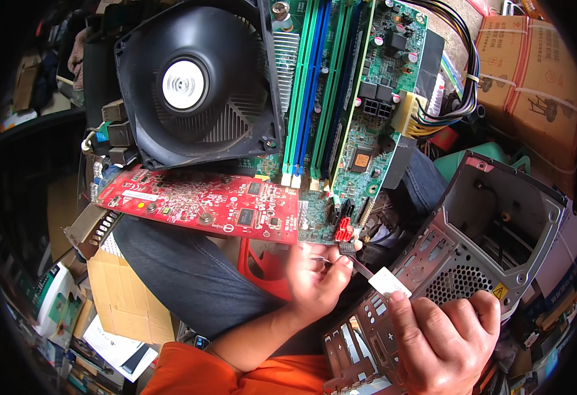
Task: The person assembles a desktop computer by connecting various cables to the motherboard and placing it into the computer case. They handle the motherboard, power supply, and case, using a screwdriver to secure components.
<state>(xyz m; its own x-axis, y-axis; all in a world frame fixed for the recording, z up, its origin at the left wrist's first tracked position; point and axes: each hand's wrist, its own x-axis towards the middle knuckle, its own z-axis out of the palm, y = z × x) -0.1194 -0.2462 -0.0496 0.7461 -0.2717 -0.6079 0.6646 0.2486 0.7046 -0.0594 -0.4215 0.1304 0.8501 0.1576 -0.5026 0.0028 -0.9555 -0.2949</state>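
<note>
Grey metal computer case (pixel 472 247) at right. Green circuit board (pixel 372 178) upper centre, black square plastic fan (pixel 184 84) over its left part, red rectangular card (pixel 196 204) along the lower side. Left hand (pixel 316 280) at board's lower edge beside small black connector (pixel 347 248); can't tell if grip closes on it. Right hand (pixel 441 339) pinches flat white rectangular piece (pixel 390 283).

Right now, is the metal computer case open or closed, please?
Open: the metal computer case shows its dark interior through a large, uncovered opening.
</note>
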